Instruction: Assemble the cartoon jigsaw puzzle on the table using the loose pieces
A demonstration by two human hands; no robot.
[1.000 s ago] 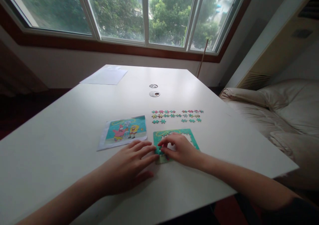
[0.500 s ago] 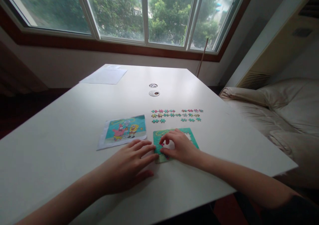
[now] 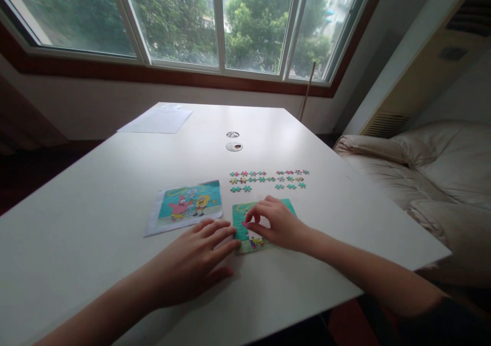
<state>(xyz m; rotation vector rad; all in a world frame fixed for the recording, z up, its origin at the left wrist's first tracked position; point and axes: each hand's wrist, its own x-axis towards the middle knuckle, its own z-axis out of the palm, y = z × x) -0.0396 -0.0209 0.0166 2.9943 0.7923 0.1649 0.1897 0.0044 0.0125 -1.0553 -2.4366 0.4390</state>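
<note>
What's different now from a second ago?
The right hand has shifted a little farther from the person over the puzzle board, uncovering a yellow and purple patch near its closest edge. That hand pinches a pink piece. The left hand, loose pieces and picture sheet stayed put.

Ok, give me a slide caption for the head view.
Right hand pinches a pink jigsaw piece over a part-filled puzzle frame; left hand rests at its edge.

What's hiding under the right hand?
Under the bare right hand is a flat, green, rectangular jigsaw puzzle. Its left side and part of a white gap show; whatever the hand covers can't be seen.
</note>
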